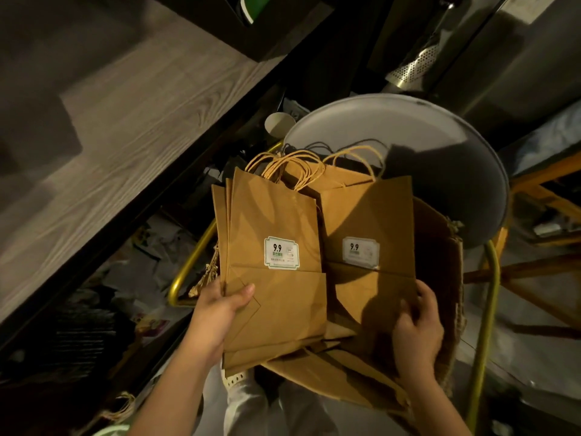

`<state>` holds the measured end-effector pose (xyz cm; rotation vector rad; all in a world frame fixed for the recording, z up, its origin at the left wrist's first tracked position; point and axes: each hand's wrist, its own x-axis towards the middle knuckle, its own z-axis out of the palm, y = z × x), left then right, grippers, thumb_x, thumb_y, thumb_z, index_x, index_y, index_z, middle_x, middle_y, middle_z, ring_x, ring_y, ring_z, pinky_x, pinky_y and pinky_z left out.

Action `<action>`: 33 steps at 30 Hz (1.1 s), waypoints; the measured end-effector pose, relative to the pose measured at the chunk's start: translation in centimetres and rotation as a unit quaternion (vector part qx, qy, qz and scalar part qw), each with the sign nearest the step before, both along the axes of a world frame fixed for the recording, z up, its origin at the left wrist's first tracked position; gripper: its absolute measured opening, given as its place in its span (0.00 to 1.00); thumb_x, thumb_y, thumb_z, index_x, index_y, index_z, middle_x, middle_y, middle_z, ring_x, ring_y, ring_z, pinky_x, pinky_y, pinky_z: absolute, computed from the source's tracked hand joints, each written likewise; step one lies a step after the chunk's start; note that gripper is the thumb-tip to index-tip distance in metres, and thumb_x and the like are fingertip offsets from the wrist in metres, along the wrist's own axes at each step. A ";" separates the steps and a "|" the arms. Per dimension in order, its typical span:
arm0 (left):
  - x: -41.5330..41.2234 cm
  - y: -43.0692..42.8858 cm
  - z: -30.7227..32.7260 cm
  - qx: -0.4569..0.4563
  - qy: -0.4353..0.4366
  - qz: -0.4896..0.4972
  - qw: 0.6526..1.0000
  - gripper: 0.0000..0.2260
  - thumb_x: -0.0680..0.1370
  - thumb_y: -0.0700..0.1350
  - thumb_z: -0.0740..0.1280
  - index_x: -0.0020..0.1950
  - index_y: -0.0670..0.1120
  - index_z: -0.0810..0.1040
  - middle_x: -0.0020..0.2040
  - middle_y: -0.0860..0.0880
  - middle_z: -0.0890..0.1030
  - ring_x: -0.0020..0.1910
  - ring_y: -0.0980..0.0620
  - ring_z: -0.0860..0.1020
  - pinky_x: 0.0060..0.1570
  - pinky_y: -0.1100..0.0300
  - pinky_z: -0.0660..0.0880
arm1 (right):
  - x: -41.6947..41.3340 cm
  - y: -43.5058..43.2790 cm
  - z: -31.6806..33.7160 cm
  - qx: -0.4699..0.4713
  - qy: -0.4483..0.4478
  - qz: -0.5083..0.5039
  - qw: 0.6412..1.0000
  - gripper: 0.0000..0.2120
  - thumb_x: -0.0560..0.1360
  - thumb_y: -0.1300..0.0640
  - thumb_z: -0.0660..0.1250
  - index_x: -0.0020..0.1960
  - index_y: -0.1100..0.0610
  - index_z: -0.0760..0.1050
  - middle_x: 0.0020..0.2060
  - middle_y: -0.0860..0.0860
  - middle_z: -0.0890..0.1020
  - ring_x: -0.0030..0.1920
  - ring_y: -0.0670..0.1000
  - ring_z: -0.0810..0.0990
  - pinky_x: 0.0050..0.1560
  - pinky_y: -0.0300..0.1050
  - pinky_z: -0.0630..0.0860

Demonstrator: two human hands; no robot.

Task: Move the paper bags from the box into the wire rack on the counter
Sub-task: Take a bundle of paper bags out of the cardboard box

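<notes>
My left hand grips the lower left corner of a stack of flat brown paper bags, thumb on top; the top bag carries a white "9.9" sticker. My right hand holds the lower edge of a second brown paper bag with the same sticker, standing in the cardboard box. More bags lie underneath in the box, twisted paper handles pointing away from me. No wire rack is in view.
A grey wood-grain counter runs diagonally at the left. The box sits on a round grey seat with a yellow metal frame. A paper cup stands behind the bags. Clutter fills the dark shelf under the counter.
</notes>
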<state>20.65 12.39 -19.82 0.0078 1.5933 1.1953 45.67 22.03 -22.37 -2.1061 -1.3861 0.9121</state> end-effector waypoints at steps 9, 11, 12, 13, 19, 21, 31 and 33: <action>-0.1 -0.5 0.0 0.013 -0.004 0.010 1.000 0.11 0.74 0.38 0.69 0.53 0.51 0.75 0.51 0.46 0.83 0.50 0.45 0.81 0.46 0.50 0.77 | 2.0 0.1 4.7 0.119 0.099 -0.063 0.986 0.22 0.79 0.66 0.60 0.59 0.38 0.70 0.58 0.49 0.76 0.54 0.47 0.77 0.55 0.51 0.75; -0.2 -0.6 -0.2 0.012 -0.008 0.011 1.000 0.12 0.74 0.38 0.69 0.55 0.50 0.76 0.51 0.46 0.83 0.50 0.45 0.81 0.45 0.50 0.77 | 1.5 0.4 4.9 0.103 0.143 -0.085 0.981 0.23 0.80 0.62 0.60 0.56 0.31 0.69 0.62 0.48 0.76 0.59 0.50 0.76 0.58 0.53 0.74; -0.2 -0.7 -0.2 0.011 -0.009 0.011 1.000 0.14 0.74 0.38 0.69 0.57 0.50 0.75 0.52 0.46 0.83 0.51 0.45 0.81 0.46 0.49 0.77 | 1.3 0.6 4.8 0.093 0.164 -0.096 0.977 0.23 0.80 0.62 0.61 0.58 0.31 0.69 0.62 0.48 0.75 0.60 0.49 0.76 0.58 0.52 0.74; -0.2 -0.7 -0.2 0.010 -0.011 0.012 1.000 0.15 0.74 0.38 0.69 0.59 0.49 0.75 0.52 0.46 0.83 0.51 0.44 0.81 0.46 0.49 0.77 | 1.1 0.8 4.7 0.082 0.182 -0.107 0.974 0.22 0.80 0.61 0.61 0.61 0.34 0.69 0.62 0.46 0.75 0.59 0.48 0.75 0.58 0.51 0.74; -0.2 -0.6 -0.2 0.012 -0.020 0.015 1.000 0.18 0.74 0.39 0.70 0.62 0.47 0.74 0.53 0.46 0.82 0.50 0.45 0.80 0.43 0.52 0.76 | 0.1 1.6 4.3 0.040 0.276 -0.137 0.951 0.21 0.79 0.63 0.62 0.61 0.38 0.68 0.54 0.40 0.75 0.53 0.41 0.75 0.48 0.42 0.72; -0.3 -0.6 -0.4 0.009 -0.017 0.010 1.000 0.18 0.73 0.40 0.70 0.63 0.46 0.74 0.53 0.46 0.83 0.50 0.45 0.81 0.43 0.51 0.77 | 0.1 2.0 4.1 0.004 0.302 -0.129 0.945 0.21 0.78 0.64 0.63 0.61 0.39 0.70 0.56 0.42 0.75 0.55 0.43 0.75 0.48 0.44 0.72; -0.3 -0.4 -0.6 0.039 -0.028 0.002 0.999 0.22 0.69 0.49 0.70 0.62 0.47 0.75 0.53 0.47 0.84 0.53 0.46 0.82 0.48 0.53 0.78 | -2.5 0.0 -0.5 -0.193 0.266 0.013 0.944 0.24 0.79 0.62 0.63 0.71 0.45 0.67 0.62 0.44 0.72 0.64 0.54 0.72 0.64 0.63 0.71; -0.4 -0.3 -0.5 0.051 -0.024 -0.006 0.998 0.28 0.64 0.56 0.76 0.60 0.48 0.75 0.51 0.49 0.84 0.51 0.49 0.83 0.42 0.58 0.79 | -3.1 -0.2 -1.2 -0.211 0.266 0.025 0.940 0.24 0.78 0.61 0.64 0.72 0.45 0.67 0.65 0.46 0.72 0.64 0.54 0.73 0.63 0.61 0.73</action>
